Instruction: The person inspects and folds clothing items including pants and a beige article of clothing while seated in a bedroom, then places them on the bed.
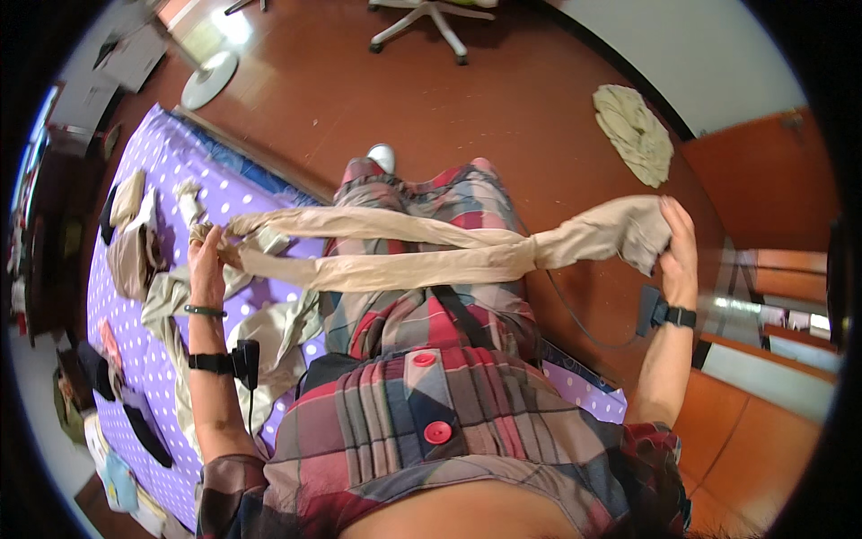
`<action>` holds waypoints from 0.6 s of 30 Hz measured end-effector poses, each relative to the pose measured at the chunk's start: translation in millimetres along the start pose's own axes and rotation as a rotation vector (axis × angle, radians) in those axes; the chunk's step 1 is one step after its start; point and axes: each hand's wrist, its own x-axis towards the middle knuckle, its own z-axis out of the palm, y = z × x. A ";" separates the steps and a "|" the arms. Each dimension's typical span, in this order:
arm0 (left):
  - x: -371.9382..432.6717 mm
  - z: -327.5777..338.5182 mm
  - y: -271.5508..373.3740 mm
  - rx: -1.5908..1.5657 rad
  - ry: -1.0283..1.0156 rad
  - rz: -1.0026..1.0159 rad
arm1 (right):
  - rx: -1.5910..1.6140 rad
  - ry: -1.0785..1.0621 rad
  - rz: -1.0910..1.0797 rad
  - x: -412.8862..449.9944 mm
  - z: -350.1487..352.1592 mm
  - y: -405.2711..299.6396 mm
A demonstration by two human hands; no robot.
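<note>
A pair of beige tights (404, 269) is stretched sideways above my plaid-covered lap. My left hand (207, 263) grips the gathered ends of its two long legs on the left. At the other side, my right hand (679, 249) holds the wider top part, which looks a little loose and creased. Between the hands, the two legs run side by side with a narrow gap, meeting left of the wide part. Pale crumpled garments (269, 343) lie on the bed below and beside my left forearm.
The bed has a purple polka-dot sheet (151, 337). Folded beige garments (131, 259) and black cloth pieces (145, 434) lie there. A crumpled cream cloth (633, 135) is on the red-brown floor (539, 114). Ahead stand a chair base (427, 17) and a round fan base (209, 81).
</note>
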 end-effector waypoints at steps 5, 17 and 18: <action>-7.5 66.8 38.9 0.810 0.287 0.713 | 0.349 -0.266 0.027 29.0 52.5 -32.7; -98.5 248.9 129.8 0.256 -0.362 0.933 | 0.766 -0.909 0.041 17.6 211.2 -144.9; -92.5 255.3 124.3 0.323 -0.281 0.973 | 0.801 -0.729 -0.023 -7.9 236.5 -149.2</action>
